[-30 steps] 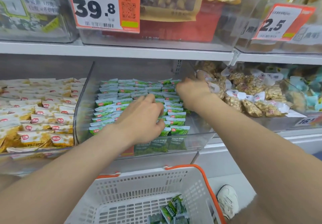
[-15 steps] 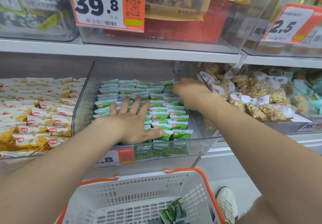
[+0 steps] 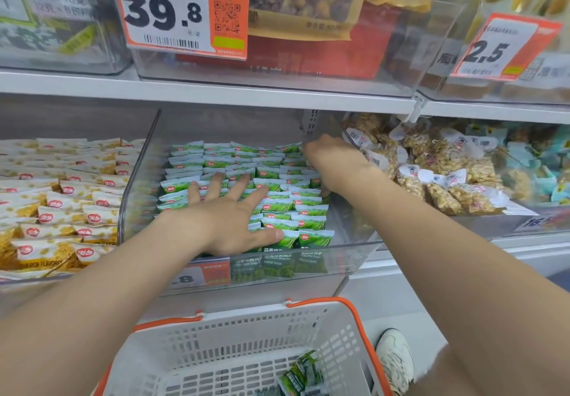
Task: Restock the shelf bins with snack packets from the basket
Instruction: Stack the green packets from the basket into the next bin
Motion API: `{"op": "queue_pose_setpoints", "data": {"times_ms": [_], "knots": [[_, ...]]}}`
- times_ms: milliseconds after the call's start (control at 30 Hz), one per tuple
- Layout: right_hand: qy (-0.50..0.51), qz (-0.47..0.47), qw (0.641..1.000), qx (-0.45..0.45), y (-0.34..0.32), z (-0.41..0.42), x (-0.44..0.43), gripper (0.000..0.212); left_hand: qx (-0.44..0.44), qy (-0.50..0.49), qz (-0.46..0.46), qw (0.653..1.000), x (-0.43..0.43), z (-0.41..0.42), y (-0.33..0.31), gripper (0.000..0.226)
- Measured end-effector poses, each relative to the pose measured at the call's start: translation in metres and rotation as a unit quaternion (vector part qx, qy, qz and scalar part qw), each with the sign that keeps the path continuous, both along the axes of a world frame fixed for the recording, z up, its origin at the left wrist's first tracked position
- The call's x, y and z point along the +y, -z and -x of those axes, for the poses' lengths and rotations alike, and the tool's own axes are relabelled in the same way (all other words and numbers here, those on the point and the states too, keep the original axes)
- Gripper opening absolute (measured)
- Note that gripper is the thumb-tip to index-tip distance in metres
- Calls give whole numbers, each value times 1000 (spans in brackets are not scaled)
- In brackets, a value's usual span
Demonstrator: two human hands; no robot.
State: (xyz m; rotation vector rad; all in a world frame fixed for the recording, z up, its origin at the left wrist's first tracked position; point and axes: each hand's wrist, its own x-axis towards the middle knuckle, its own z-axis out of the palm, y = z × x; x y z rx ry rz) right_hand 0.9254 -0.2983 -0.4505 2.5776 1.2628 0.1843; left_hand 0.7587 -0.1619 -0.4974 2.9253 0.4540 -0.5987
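Observation:
A clear shelf bin (image 3: 354, 252) at the middle holds rows of small green snack packets (image 3: 277, 204). My left hand (image 3: 229, 213) lies flat on the packets near the bin's front, fingers spread, holding nothing. My right hand (image 3: 331, 161) is at the bin's back right corner among the packets, fingers curled downward; what they hold is hidden. Below, a white basket (image 3: 246, 334) with an orange rim holds a few green packets (image 3: 303, 374) at its right side.
The bin on the left (image 3: 61, 198) is full of yellow-white packets. On the right, another bin (image 3: 447, 173) holds brown snack bags. An upper shelf (image 3: 216, 90) with price tags overhangs the bins. A white shoe (image 3: 394, 358) shows beside the basket.
My left hand went from curled fingers on the front packets to a flat, spread palm. My right hand shifted slightly toward the back right corner. The view moved closer.

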Motion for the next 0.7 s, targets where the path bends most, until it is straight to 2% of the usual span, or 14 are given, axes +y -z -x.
{"op": "queue_pose_setpoints", "data": {"times_ms": [233, 267, 333, 400, 433, 500, 567, 667, 700], "knots": [[67, -47, 995, 58, -16, 29, -14, 14, -72, 6, -21, 997, -6, -2, -10, 90], [87, -62, 990, 91, -20, 36, -17, 12, -77, 3, -24, 997, -6, -1, -10, 89], [122, -32, 973, 192, -24, 53, -24, 4, -72, -18, -27, 997, -3, 2, -9, 89], [139, 10, 950, 281, -15, 69, -24, 19, -55, -46, -45, 996, 3, 7, -6, 91], [138, 13, 943, 303, -7, 74, -22, 19, -47, -56, -56, 996, 6, 10, -3, 91], [153, -30, 928, 338, 6, 83, -17, 17, -37, -75, -59, 995, 9, 14, 2, 91], [166, -75, 905, 385, 6, 90, -13, 27, -37, -96, -30, 994, 8, 16, 7, 91], [219, -142, 840, 476, -1, 93, -9, 36, -43, -110, 8, 993, 8, 17, 10, 91], [227, -150, 831, 485, -3, 93, -9, 41, -44, -110, 15, 993, 8, 17, 10, 90]]}}
